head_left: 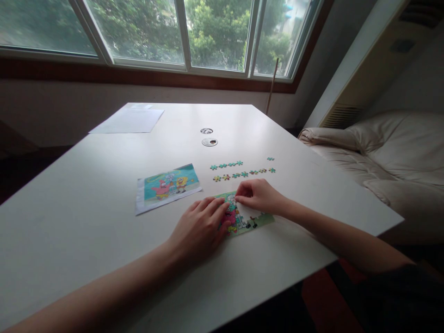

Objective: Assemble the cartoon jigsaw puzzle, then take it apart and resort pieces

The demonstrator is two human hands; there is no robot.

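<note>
Table: beneath both hands. 
Puzzle: on table, under left hand and right hand. 
Picture: on table, beyond left hand, to its left. 
Puzzle pieces, two rows: beyond the hands, one behind the other. 
Single piece: behind near row's right end. 
Two discs: beyond the rows. 
Paper: far left of hands, beyond picture. 
Sofa: right of right hand, beside table.

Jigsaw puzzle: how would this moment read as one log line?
left hand: resting on puzzle | right hand: over puzzle, grip unclear | loose pieces: beyond puzzle | picture sheet: left of puzzle
</note>
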